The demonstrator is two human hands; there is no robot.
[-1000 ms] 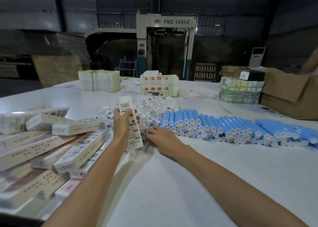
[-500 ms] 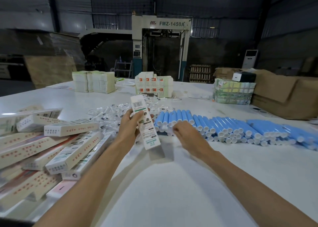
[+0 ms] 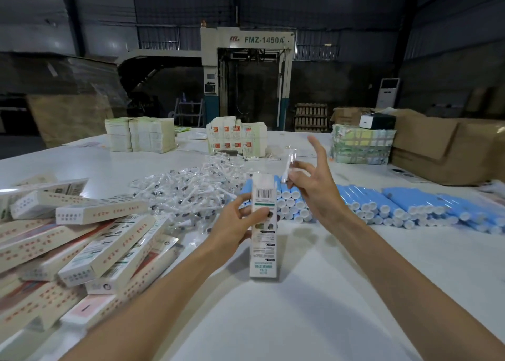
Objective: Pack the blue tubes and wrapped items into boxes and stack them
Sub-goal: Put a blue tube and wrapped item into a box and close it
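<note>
Dim warehouse hall behind, FMZ-1450A machine [image 3: 247, 73] at the back wall. White table [image 3: 300, 319] in the foreground.

Slim printed box [image 3: 263, 240] near table centre. Stands upright, barcode end up. Held by left hand [image 3: 235, 226]: fingers curled round the upper half from the left side, thumb pressed on the printed front face. Cannot tell whether the lower end touches the table.

Clear wrapped item [image 3: 291, 161] just above and right of the box top, apart from it. Pinched at its lower end by right hand [image 3: 314, 188] between thumb and a fingertip; one finger stretched straight up, the rest loosely curled.

Blue tubes [image 3: 396, 207] in a stacked row behind the box, white caps toward the camera, running off to the right. Heap of wrapped items [image 3: 191, 191] left of the tubes. Pile of boxes [image 3: 95, 251] at far left, lying criss-cross on the table.
</note>
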